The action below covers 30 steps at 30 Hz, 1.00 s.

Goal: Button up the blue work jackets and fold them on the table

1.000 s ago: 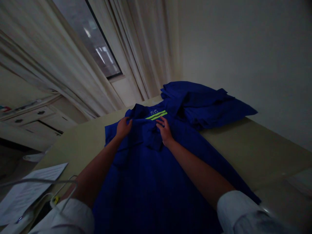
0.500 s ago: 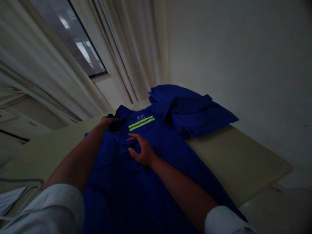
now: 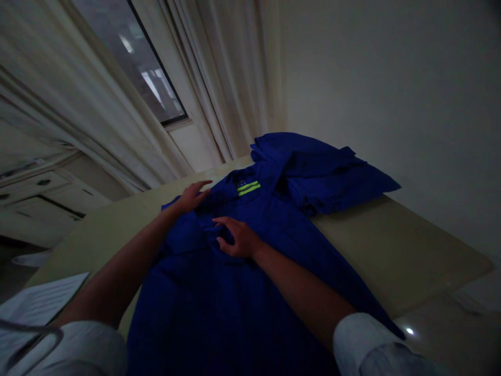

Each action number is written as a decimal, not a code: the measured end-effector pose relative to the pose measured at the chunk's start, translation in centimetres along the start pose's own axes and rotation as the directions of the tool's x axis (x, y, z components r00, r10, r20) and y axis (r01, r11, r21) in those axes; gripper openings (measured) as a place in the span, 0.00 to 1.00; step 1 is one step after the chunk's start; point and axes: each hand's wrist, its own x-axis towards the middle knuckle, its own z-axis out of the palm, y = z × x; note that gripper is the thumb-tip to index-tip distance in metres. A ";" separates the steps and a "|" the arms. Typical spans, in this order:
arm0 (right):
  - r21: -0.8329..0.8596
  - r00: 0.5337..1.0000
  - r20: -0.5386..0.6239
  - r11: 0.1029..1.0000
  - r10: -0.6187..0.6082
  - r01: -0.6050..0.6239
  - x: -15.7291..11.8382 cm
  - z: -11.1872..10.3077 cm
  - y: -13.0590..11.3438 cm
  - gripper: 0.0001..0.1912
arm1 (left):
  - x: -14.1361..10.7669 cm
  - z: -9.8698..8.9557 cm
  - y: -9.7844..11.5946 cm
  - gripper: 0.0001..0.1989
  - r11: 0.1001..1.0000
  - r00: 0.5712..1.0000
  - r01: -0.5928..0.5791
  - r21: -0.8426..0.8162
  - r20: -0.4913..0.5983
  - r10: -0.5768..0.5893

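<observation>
One blue garment [image 3: 235, 308] apparently mostly laid out on desk [image 3: 368, 245], upper part rumpled; left hand [image 3: 191, 198], right hand [image 3: 241, 239] over it, fingers spread.

Home-like room (curtains [image 3: 230, 68], drawered cabinet [image 3: 52, 189]); exact kind unclear.

The left hand [image 3: 192, 197] is farther off, fingers pointing right, thumb apart, while the nearer right hand [image 3: 241, 240] curves into a loose C, fingertip contact hard to tell.

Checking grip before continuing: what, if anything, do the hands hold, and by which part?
Nothing is visibly gripped: the left hand and right hand are both open at the garment. Light contact can't be told.
</observation>
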 end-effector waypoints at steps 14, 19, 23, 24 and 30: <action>-0.026 0.936 -0.253 0.966 0.244 -0.258 1.6 -1.1 0.5 0.38 | -12.5 7.2 3.1 0.19 0.946 0.373 0.194 -0.260 -0.872 -0.316; -0.041 0.879 -0.458 0.984 0.134 -0.171 8.4 -5.8 -1.0 0.32 | -14.4 9.9 5.1 0.11 0.998 0.352 -0.030 -0.053 -0.935 -0.039; -0.214 0.830 -0.542 0.932 0.135 -0.291 15.1 -11.7 2.8 0.31 | -14.2 9.8 5.8 0.11 1.000 0.502 -0.021 0.002 -0.865 0.012; -0.270 0.810 -0.550 0.874 0.204 -0.404 15.9 -13.2 4.0 0.31 | -14.2 9.7 5.9 0.12 1.000 0.541 0.018 0.009 -0.841 -0.002; -0.335 0.529 -0.736 0.453 0.422 -0.826 12.3 -21.3 6.3 0.25 | -14.0 9.5 5.6 0.13 0.990 0.618 0.121 -0.066 -0.776 -0.127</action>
